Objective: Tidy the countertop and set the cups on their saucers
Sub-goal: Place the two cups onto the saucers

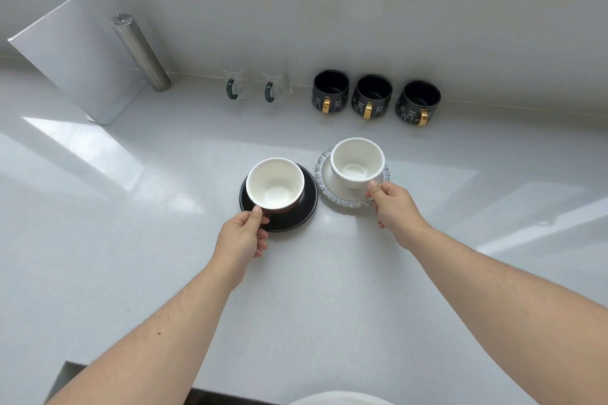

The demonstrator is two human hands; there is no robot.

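Left hand (243, 237) pinches the brown cup (275, 186), right hand (393, 207) the white cup (357, 159); a careless release could tip either off its saucer.

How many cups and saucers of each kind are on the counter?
Black mugs with gold handles: 3
Clear glass mugs: 2
Cups with white inside: 2
Saucers: 2
Total: 9
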